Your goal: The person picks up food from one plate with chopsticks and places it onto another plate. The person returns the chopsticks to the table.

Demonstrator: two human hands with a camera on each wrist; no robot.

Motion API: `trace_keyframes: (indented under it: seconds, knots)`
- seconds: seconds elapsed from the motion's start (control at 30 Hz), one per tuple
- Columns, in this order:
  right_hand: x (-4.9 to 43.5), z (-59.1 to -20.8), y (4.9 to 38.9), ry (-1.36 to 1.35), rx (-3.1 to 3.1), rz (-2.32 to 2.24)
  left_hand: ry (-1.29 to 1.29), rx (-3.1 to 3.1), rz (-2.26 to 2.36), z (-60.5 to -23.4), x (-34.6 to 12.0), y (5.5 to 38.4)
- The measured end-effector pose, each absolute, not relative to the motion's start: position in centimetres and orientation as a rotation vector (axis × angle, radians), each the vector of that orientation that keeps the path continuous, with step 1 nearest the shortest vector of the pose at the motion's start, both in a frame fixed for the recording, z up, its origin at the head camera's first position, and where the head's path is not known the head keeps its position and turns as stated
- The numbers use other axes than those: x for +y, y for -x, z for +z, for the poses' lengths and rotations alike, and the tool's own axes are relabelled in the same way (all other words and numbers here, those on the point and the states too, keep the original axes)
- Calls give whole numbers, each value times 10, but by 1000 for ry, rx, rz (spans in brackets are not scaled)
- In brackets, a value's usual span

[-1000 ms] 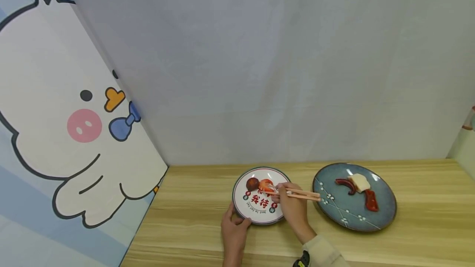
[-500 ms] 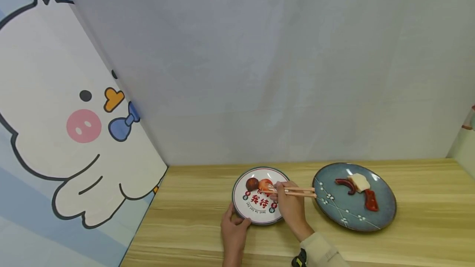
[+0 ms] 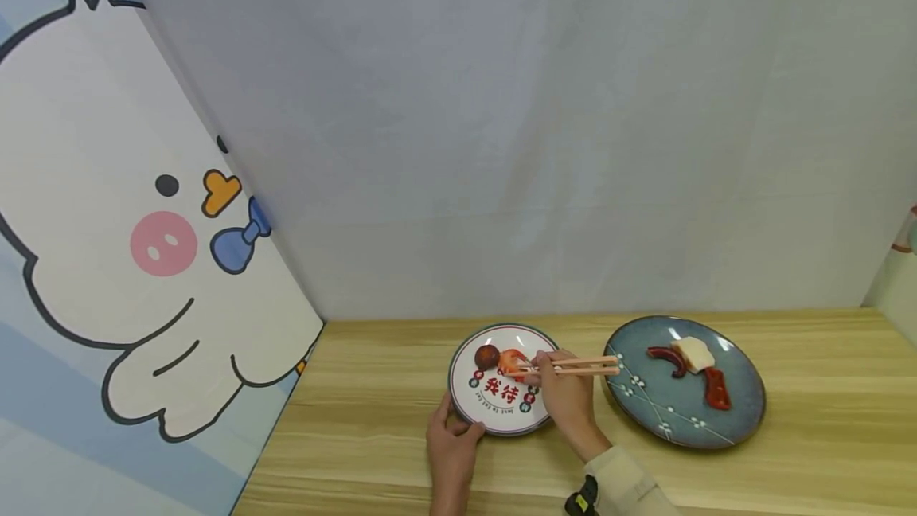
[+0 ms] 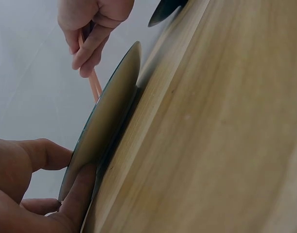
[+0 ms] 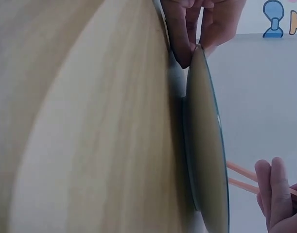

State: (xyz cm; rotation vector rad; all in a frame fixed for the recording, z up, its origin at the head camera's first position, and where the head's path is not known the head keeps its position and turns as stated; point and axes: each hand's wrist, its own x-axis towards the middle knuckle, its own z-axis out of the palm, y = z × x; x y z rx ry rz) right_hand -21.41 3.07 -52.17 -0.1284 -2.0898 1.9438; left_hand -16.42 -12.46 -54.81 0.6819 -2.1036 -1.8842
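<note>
A white plate [image 3: 501, 420] with red lettering stands on the wooden table. My left hand [image 3: 453, 444] pinches its near-left rim; the left wrist view shows one digit under the rim and other fingers along its edge. In my right hand [image 3: 566, 400] is a pair of light wooden chopsticks [image 3: 583, 365], slanting down over the plate. Their tips are at an orange-red piece of food like a shrimp [image 3: 509, 360]; whether they grip it cannot be told. Beside that piece lies a dark brown ball [image 3: 487, 357]. The plate hides the chopstick tips in both wrist views.
A larger blue-grey plate [image 3: 645, 412] with a blossom pattern stands to the right. It bears a dark red curved piece [image 3: 668, 358], a cream-white piece [image 3: 694, 353] and a red slab [image 3: 716, 388]. A pale curtain [image 3: 501, 142] hangs behind the table.
My right hand and the chopsticks shift slightly left, then back right, while the chopsticks' angle changes a little. The shrimp-like piece changes its look slightly. My left hand keeps its place on the rim.
</note>
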Motion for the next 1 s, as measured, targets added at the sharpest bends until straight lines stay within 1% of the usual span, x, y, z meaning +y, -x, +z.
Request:
trace_keyframes:
  seconds: [0.47, 0.7, 1.0]
  knots:
    - [37, -528, 213, 187, -2025, 2030, -695, -2107, -1879, -548, -125, 165]
    - [43, -527, 210, 258, -2047, 2023, -686, -2111, -1864, -549, -124, 165]
    - [46, -529, 207, 270, -1919, 2157, -696, -2119, -1845, -551, -125, 165]
